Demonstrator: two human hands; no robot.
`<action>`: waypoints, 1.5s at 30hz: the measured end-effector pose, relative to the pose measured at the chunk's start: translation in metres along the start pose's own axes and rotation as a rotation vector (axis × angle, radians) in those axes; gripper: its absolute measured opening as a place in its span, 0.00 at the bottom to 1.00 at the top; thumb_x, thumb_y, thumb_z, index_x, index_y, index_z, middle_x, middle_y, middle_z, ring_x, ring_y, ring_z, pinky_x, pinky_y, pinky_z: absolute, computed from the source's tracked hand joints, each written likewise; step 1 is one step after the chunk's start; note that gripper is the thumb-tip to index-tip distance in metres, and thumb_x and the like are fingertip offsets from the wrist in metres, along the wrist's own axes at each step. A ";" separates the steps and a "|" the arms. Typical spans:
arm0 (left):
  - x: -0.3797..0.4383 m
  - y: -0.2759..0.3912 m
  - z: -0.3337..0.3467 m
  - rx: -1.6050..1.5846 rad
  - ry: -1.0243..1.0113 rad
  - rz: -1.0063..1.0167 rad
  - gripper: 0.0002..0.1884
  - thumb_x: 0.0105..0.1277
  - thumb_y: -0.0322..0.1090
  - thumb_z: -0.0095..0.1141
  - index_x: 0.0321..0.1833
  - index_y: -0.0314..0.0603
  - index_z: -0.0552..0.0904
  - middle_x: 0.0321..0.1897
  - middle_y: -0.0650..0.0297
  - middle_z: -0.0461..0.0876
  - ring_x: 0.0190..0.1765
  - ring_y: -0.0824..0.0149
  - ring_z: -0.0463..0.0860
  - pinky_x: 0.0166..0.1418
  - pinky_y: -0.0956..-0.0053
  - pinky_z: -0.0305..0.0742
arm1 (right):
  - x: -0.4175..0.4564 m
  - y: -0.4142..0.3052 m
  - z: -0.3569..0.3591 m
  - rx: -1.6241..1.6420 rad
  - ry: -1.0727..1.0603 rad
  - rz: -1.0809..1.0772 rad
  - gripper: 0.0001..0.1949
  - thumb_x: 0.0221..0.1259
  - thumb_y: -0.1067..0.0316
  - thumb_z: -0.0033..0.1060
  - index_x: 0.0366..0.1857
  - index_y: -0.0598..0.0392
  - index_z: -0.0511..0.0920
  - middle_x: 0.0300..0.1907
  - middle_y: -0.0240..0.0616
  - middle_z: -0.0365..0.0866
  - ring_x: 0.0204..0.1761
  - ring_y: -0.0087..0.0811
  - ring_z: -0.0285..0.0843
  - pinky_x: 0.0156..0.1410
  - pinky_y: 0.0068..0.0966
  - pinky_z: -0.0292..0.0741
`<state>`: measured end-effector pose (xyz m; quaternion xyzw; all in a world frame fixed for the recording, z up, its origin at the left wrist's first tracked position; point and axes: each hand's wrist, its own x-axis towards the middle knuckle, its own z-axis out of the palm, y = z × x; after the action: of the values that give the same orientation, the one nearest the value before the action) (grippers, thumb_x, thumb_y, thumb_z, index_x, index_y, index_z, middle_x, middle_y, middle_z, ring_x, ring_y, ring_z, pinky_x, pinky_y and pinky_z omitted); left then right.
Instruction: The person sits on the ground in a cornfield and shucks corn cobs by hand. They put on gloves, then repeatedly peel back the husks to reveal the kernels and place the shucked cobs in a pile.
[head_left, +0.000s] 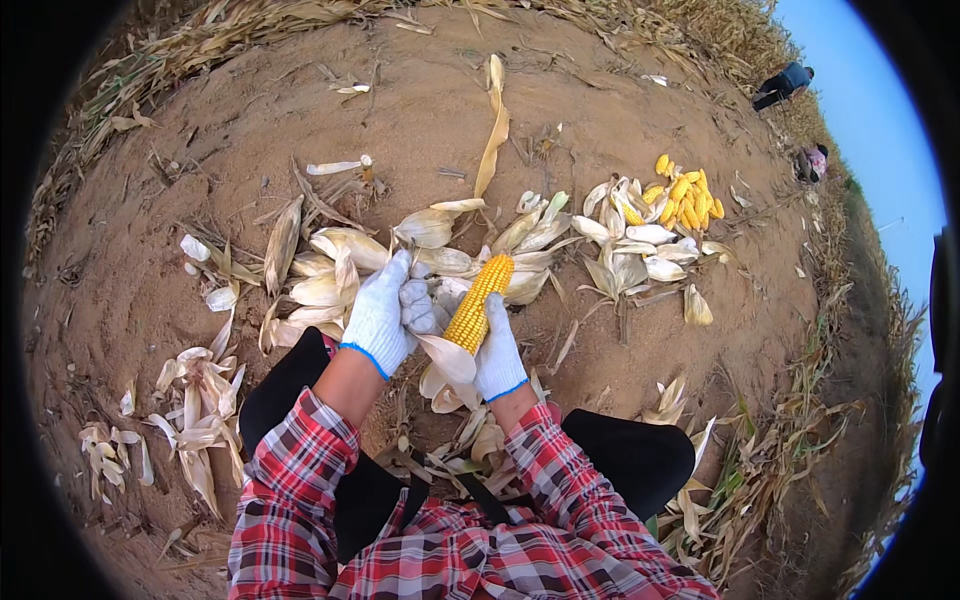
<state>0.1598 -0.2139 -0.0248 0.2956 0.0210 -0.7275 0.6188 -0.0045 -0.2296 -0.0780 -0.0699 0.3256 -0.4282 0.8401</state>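
Note:
My right hand (497, 345), in a white knit glove with a blue cuff, is closed around a yellow corn cob (480, 304) whose upper end points away from me. Pale husk leaves (450, 360) hang folded back at the cob's lower end. In a matching glove, my left hand (386, 307) is beside the cob with its fingers curled at the husk; a thin dark tip pokes up near its thumb, and whether it is a tool cannot be told. Just beyond both hands, several ears in dry husks (347, 247) lie on the ground.
Husked yellow cobs (686, 199) are heaped at the right beside unhusked ears (651, 234). Loose husks (199, 405) are scattered at the left. Dry stalks (780, 442) line the lower right. Short cut stubble (367, 171) stands ahead. Two people (784, 85) (811, 163) are far off at the upper right.

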 end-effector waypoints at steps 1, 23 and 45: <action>-0.006 -0.003 0.001 0.112 -0.024 -0.032 0.15 0.77 0.47 0.49 0.36 0.45 0.74 0.14 0.76 0.61 0.14 0.76 0.57 0.18 0.78 0.54 | 0.006 -0.011 -0.010 -0.023 0.020 -0.020 0.25 0.71 0.43 0.54 0.58 0.54 0.69 0.48 0.41 0.79 0.50 0.42 0.80 0.56 0.43 0.81; -0.034 -0.102 -0.035 2.278 -0.759 -0.015 0.29 0.64 0.58 0.59 0.61 0.46 0.76 0.46 0.55 0.84 0.50 0.50 0.84 0.53 0.54 0.76 | 0.019 -0.397 -0.068 -0.673 0.480 -0.671 0.28 0.70 0.53 0.60 0.66 0.58 0.66 0.64 0.56 0.70 0.58 0.47 0.77 0.64 0.39 0.79; -0.008 -0.078 -0.013 2.266 -0.634 0.232 0.23 0.49 0.51 0.68 0.41 0.43 0.79 0.37 0.65 0.78 0.43 0.64 0.80 0.49 0.69 0.71 | 0.263 -0.038 -0.213 -2.355 0.219 -0.067 0.33 0.45 0.49 0.73 0.57 0.49 0.75 0.60 0.45 0.77 0.61 0.47 0.76 0.60 0.48 0.76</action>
<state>0.0948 -0.1829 -0.0581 0.4823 -0.8177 -0.3114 0.0437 -0.0487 -0.4197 -0.3572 -0.7722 0.5880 0.1104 0.2139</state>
